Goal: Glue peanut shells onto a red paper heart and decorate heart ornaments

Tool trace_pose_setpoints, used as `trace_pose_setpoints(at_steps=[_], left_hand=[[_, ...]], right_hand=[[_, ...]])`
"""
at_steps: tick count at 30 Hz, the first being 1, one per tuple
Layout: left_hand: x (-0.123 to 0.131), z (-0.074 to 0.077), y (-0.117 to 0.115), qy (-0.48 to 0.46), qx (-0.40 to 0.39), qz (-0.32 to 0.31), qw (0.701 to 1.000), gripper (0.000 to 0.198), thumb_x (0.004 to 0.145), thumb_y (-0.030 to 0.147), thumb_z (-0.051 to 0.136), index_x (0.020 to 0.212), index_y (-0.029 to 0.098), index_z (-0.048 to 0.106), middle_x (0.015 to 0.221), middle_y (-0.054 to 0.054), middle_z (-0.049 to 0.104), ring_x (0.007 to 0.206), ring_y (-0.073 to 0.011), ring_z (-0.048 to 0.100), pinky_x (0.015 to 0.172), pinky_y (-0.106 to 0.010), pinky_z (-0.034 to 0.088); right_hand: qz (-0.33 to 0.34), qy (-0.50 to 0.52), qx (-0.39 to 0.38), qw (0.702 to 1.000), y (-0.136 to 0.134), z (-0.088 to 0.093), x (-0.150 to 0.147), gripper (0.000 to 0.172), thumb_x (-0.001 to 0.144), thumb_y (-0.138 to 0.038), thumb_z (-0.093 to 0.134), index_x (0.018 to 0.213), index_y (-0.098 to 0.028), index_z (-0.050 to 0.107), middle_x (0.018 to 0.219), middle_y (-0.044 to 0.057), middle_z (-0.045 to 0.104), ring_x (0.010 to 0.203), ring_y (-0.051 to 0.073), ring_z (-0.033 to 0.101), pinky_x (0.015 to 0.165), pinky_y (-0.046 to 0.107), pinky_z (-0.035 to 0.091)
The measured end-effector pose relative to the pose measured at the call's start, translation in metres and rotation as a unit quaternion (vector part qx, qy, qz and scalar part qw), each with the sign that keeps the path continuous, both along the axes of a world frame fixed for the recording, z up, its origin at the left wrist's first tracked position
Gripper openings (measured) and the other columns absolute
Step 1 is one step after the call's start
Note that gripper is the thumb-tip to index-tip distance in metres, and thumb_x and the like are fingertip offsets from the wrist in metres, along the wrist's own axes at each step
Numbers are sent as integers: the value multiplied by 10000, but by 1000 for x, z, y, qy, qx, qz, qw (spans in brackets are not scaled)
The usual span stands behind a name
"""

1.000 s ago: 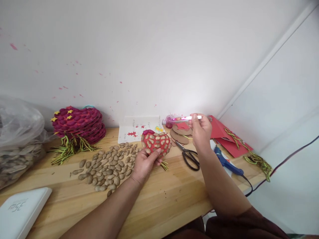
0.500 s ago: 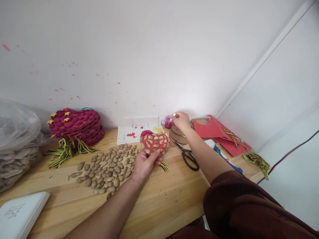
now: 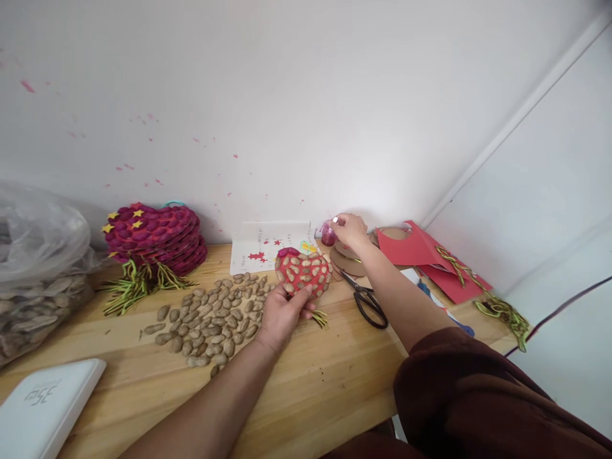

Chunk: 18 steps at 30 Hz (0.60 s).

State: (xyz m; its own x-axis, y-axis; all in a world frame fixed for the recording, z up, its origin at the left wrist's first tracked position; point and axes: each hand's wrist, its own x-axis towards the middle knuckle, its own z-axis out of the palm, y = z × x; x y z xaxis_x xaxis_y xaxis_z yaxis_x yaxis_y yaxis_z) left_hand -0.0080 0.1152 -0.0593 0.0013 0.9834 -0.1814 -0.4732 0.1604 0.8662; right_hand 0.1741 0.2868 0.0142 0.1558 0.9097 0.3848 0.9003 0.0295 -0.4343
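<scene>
My left hand (image 3: 283, 312) grips a red heart-shaped craft piece (image 3: 306, 270) covered in peanuts, thumb on its front near the lower tip. Purple paint colours its upper-left lobe; the other peanuts are plain. Green strings (image 3: 320, 317) stick out below it. Over by the wall, my right hand (image 3: 350, 229) is closed in a pinch at the rim of a small clear cup of purple paint (image 3: 327, 237). Something small and white shows at the fingertips, too small to name. Loose peanuts (image 3: 215, 319) lie left of the heart.
A stack of purple peanut hearts (image 3: 155, 239) and a bag of peanuts (image 3: 38, 306) stand left. Black-handled scissors (image 3: 368, 306), cardboard pieces (image 3: 348, 258) and red paper (image 3: 406, 247) lie right. A printed sheet (image 3: 246, 245) is behind; a white device (image 3: 52, 408) is at front left.
The view has shifted slightly, so everything sits a little further right. My left hand still holds the heart, and my right hand stays pinched at the paint cup.
</scene>
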Motion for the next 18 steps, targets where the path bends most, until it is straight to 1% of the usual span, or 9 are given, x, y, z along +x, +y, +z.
trace_pose_setpoints(at_steps=[2, 5, 8, 11, 15, 18], left_hand=[[0, 0, 0, 3, 4, -3, 1000, 481, 551, 456, 927, 789, 125, 672, 661, -24, 714, 495, -131, 631, 377, -196, 429], [0, -2, 1, 6, 13, -8, 1000, 469, 572, 456, 915, 791, 129, 661, 658, -19, 707, 486, -126, 623, 360, -188, 402], [0, -3, 1, 10, 14, -4, 1000, 459, 584, 454, 908, 792, 139, 645, 643, -9, 697, 471, -121, 613, 351, -183, 387], [0, -2, 1, 13, 17, -8, 1000, 453, 589, 450, 905, 781, 142, 635, 610, -4, 679, 457, -120, 603, 347, -181, 382], [0, -1, 0, 11, 26, -4, 1000, 440, 598, 440, 897, 771, 148, 616, 622, 2, 679, 446, -111, 600, 336, -173, 372], [0, 0, 0, 11, 27, -2, 1000, 434, 598, 437, 890, 763, 154, 605, 623, 2, 680, 436, -110, 598, 328, -170, 361]], right_hand=[[8, 12, 3, 1000, 2, 2, 3, 260, 870, -453, 640, 830, -225, 759, 851, 48, 755, 830, 219, 633, 728, 308, 412], [18, 32, 16, 999, 6, 4, 7, 293, 924, -433, 559, 903, -213, 751, 861, 35, 755, 773, 190, 632, 691, 289, 415], [28, 39, 18, 999, 9, 4, 10, 238, 889, -396, 602, 864, -212, 751, 826, 27, 745, 746, 186, 622, 682, 288, 417], [29, 40, 29, 998, 9, 3, 12, 168, 843, -344, 644, 837, -220, 756, 821, 31, 737, 769, 196, 613, 709, 300, 414], [40, 63, 33, 997, 8, 1, 13, 193, 848, -355, 620, 846, -215, 753, 778, 20, 723, 723, 188, 598, 693, 300, 418], [46, 82, 37, 995, 6, 2, 14, 169, 825, -348, 639, 806, -215, 740, 744, 15, 708, 705, 187, 589, 689, 305, 411]])
